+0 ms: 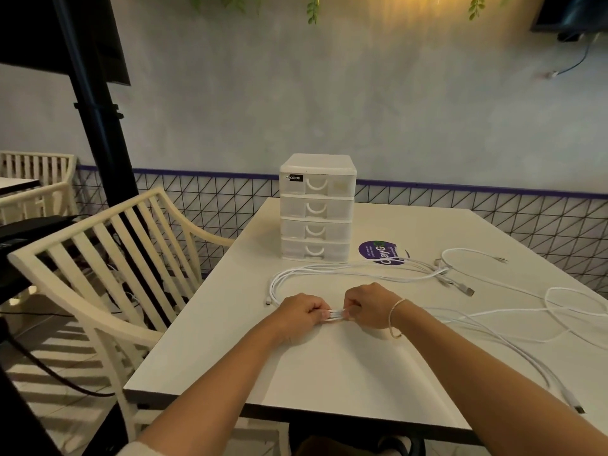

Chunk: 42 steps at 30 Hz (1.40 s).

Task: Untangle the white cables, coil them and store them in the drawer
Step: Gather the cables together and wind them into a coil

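White table point(345, 383), drawer unit point(317, 209), purple sticker point(371, 251), white cables point(362, 269)

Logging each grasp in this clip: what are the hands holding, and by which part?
Both the left hand and the right hand pinch the white cables at a short bunched stretch between them; the rest trails across the table.

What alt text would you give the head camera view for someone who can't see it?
Both hands, left hand and right hand, pinch a short stretch of white cables over a white table. More cable sprawls to the right, and a four-drawer organizer, drawers closed, stands behind.
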### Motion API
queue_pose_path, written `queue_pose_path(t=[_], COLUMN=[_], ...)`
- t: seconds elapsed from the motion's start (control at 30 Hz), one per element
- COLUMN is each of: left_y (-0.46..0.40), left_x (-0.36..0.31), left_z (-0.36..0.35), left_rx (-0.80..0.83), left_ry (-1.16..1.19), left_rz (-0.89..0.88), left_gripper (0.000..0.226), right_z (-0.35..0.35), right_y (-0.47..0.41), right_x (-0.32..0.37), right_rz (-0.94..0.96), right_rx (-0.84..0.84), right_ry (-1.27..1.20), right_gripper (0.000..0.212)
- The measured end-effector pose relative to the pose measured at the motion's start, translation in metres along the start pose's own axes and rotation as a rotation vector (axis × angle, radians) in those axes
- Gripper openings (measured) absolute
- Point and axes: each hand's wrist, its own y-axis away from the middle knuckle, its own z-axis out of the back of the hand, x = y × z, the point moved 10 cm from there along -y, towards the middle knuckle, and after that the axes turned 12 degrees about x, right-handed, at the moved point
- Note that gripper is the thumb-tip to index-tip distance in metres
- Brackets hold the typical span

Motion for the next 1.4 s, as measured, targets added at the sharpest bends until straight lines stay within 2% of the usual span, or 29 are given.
queue_pose_path(t=[0.2, 0.4, 0.53, 0.6, 0.67, 0.73, 0.83, 0.9, 0.97, 1.0, 1.03, 1.1, 1.13, 1.2, 1.27, 1.33, 1.4], left_y=[-0.005, -0.007, -0.006, -0.007, -0.006, -0.005, -0.004, -0.004, -0.005, -0.006, -0.006, -0.006, -0.006, -0.005, -0.004, -0.003, -0.002], left_x=[-0.036, -0.037, -0.031, -0.027, -0.026, -0.025, -0.022, -0.02, -0.018, -0.017, -0.017, -0.016, -0.016, -0.017, -0.017, -0.017, -0.018], left_z=[-0.008, -0.016, -0.013, -0.011, -0.012, -0.011, -0.009, -0.009, -0.01, -0.01, -0.01, -0.01, -0.01, -0.009, -0.009, -0.009, -0.009], left_rx=[-0.025, 0.019, -0.018, -0.026, -0.024, -0.03, -0.036, -0.04, -0.045, -0.047, -0.05, -0.055, -0.059, -0.063, -0.065, -0.07, -0.068], left_ry=[-0.454, -0.354, -0.318, -0.276, -0.246, -0.213, -0.163, -0.149, -0.128, -0.12, -0.117, -0.098, -0.084, -0.065, -0.049, -0.023, -0.002], left_rz=[-0.032, 0.013, 0.002, 0.006, -0.003, -0.002, 0.007, 0.015, 0.017, 0.018, 0.018, 0.02, 0.02, 0.023, 0.017, 0.016, 0.014], left_gripper=[0.03, 0.029, 0.025, 0.025, 0.025, 0.024, 0.023, 0.022, 0.02, 0.02, 0.019, 0.019, 0.019, 0.019, 0.019, 0.018, 0.017], right_z=[-0.002, 0.002, 0.004, 0.006, 0.006, 0.01, 0.032, 0.041, 0.04, 0.038, 0.035, 0.043, 0.049, 0.054, 0.041, 0.023, 0.015], right_y=[0.002, 0.007, 0.019, 0.033, 0.047, 0.059, 0.079, 0.092, 0.106, 0.112, 0.112, 0.098, 0.089, 0.07, 0.049, 0.03, 0.019], right_x=[-0.001, -0.007, -0.022, -0.05, -0.077, -0.103, -0.151, -0.186, -0.211, -0.216, -0.215, -0.193, -0.168, -0.098, -0.034, 0.002, 0.009], right_rz=[0.008, 0.011, 0.028, 0.02, 0.015, -0.023, -0.133, -0.282, -0.469, -0.546, -0.577, -0.514, -0.418, -0.151, 0.039, 0.038, 0.0], right_rx=[-0.019, -0.008, 0.073, 0.081, 0.124, 0.153, 0.084, 0.077, 0.154, 0.185, 0.2, 0.071, -0.027, -0.158, -0.13, -0.012, 0.025], right_ry=[-0.078, -0.182, -0.202, -0.385, -0.495, -0.431, -0.319, -0.153, 0.071, 0.108, 0.126, 0.117, 0.084, -0.032, 0.003, 0.049, 0.017], right_gripper=[0.02, 0.005, 0.01, 0.021, 0.022, 0.023, 0.027, 0.026, 0.023, 0.018, 0.008, 0.032, 0.039, 0.034, 0.031, 0.034, 0.033])
